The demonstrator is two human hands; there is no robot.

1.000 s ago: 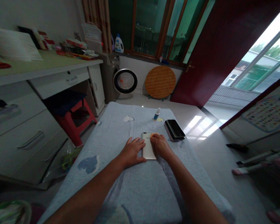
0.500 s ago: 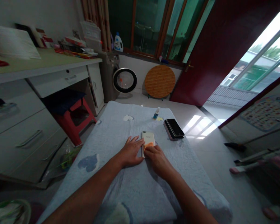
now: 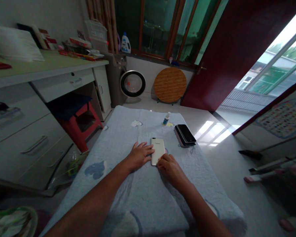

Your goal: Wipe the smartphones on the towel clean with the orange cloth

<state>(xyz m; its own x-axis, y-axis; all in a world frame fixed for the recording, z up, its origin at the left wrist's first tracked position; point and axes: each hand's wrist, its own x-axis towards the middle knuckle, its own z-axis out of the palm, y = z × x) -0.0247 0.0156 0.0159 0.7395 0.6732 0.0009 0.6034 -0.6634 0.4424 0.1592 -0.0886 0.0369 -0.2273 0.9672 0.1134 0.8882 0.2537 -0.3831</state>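
Note:
A light gold smartphone (image 3: 158,149) lies back side up on the cloth-covered table (image 3: 128,144). My left hand (image 3: 140,156) lies flat with its fingers spread, fingertips touching the phone's left edge. At the phone's lower right corner, my right hand (image 3: 169,167) is closed, its fingers bunched round a small orange cloth that is now almost wholly hidden. A small spray bottle (image 3: 166,119) with a blue label stands beyond the phone. To the right rests a stack of dark phones (image 3: 185,134), black screen on top.
A desk with drawers (image 3: 71,77) runs along the left, with a red stool (image 3: 85,125) under it. Behind the table are a washing machine with its round door open (image 3: 132,84) and a round wooden tabletop (image 3: 170,85). A dark red door (image 3: 212,59) stands at the right.
The orange cloth, spread over the phone's lower back before, is now gathered under my right fingers. My right hand has shifted slightly right, leaving most of the phone's back uncovered.

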